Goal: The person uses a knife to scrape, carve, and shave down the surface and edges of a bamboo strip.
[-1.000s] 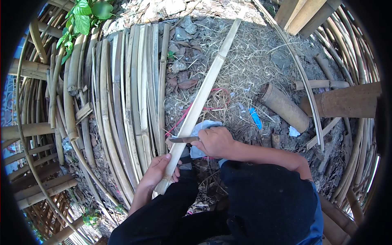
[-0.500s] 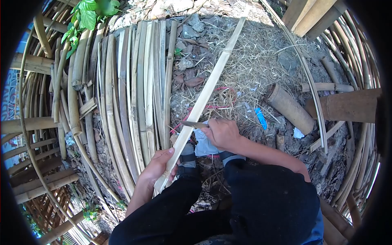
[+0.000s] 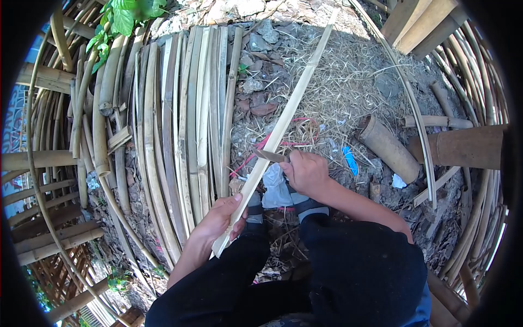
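Observation:
A long, pale split bamboo strip (image 3: 291,106) runs slantwise from my lap to the far ground. Near its lower end my left hand (image 3: 220,218) is closed around it, thumb on top. My right hand (image 3: 309,173) grips a knife (image 3: 271,156), whose handle is hidden in the fist. The blade lies across the strip, some way above my left hand. Under my right hand, between my feet, is a whitish plastic scrap (image 3: 276,188).
Several bamboo strips (image 3: 193,120) lie side by side at left. A cut bamboo tube (image 3: 388,147) and a blue wrapper (image 3: 350,159) are on the ground at right. A long curved strip (image 3: 411,98) stretches beside dry shavings (image 3: 348,82). Bamboo poles (image 3: 463,146) stand at the far right.
My right hand and the knife have moved slightly up and to the right along the strip, and the blade's angle has turned. My left hand keeps its hold.

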Demonstrator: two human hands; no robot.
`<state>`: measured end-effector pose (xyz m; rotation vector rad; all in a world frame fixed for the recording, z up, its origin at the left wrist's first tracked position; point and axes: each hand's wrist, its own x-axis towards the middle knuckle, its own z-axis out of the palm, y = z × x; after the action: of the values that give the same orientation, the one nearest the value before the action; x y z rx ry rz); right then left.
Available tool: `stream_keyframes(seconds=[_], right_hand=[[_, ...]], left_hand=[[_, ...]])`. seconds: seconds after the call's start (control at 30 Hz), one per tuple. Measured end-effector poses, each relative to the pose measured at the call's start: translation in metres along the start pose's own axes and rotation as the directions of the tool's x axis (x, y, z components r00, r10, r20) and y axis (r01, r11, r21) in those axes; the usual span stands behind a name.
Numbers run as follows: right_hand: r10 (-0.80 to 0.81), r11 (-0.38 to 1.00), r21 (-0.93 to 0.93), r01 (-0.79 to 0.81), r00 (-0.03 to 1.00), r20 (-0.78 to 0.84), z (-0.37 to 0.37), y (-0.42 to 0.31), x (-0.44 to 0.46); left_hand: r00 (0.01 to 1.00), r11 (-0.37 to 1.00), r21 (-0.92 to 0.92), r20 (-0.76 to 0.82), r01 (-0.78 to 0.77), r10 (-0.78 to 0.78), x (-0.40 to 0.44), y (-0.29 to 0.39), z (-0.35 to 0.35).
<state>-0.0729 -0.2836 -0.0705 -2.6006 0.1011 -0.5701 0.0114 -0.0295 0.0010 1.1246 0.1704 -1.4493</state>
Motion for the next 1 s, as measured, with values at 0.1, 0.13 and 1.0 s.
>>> stream_keyframes(seconds=[0.1, 0.13, 1.0], right_hand=[[-0.038, 0.997, 0.065, 0.035, 0.998, 0.047, -0.008, -0.016, -0.002], [-0.039, 0.997, 0.064, 0.036, 0.998, 0.046, -0.009, -0.026, -0.005], [0.141, 0.990, -0.034, -0.137, 0.973, 0.181, -0.017, 0.034, 0.022]], left_hand=[[0.997, 0.997, -0.066, -0.048, 0.049, -0.052, 0.000, -0.001, 0.005], [0.998, 0.997, -0.066, -0.047, 0.048, -0.051, 0.001, 0.001, 0.010], [0.999, 0.995, -0.092, -0.001, 0.044, -0.044, -0.003, -0.005, 0.010]])
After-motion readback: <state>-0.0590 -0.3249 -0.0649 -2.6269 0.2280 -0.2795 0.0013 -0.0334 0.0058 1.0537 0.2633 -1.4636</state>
